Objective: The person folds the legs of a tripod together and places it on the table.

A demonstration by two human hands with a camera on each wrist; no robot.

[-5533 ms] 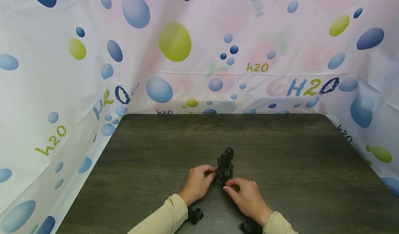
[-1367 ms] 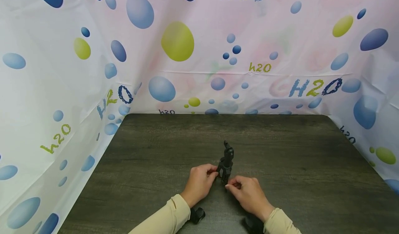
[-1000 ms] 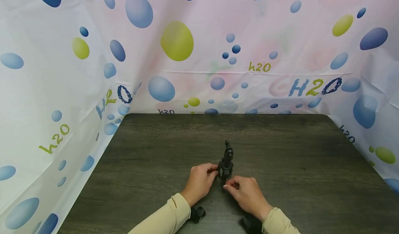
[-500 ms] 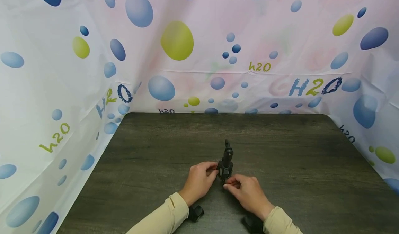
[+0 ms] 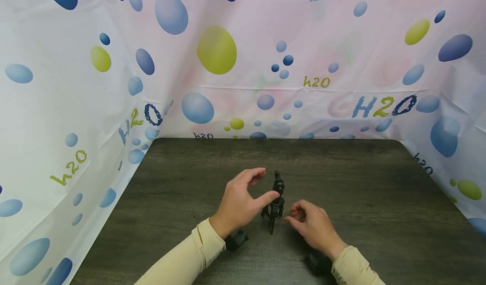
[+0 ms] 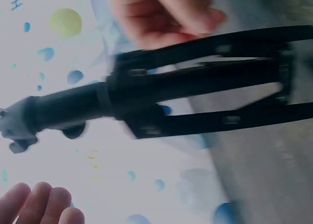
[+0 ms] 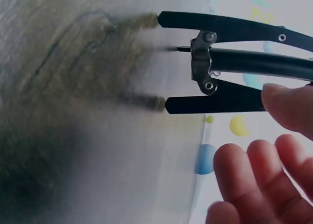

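Note:
A small black tripod (image 5: 279,188) stands upright on the dark table, its narrow legs set close round a central tube. Metal joints (image 7: 200,57) linking the legs (image 7: 215,104) show in the right wrist view. My left hand (image 5: 237,198) is beside its upper part, fingers spread, with the thumb across the front of the tripod in the head view; I cannot tell if it touches. To the right of the legs, my right hand (image 5: 315,226) hovers with loosely bent fingers and a gap to the tripod. Fingertips (image 6: 41,199) appear in the left wrist view.
The dark wood-grain table (image 5: 190,158) spreads round the tripod. A white curtain (image 5: 243,65) with blue and green spots closes off the back and sides. Black wrist-worn devices (image 5: 236,239) sit under both wrists.
Both hands were pinching at the tripod's legs and have let go. My left hand rose toward the top; my right drew off to the right. Since the oldest frame, the tripod's upper part has turned.

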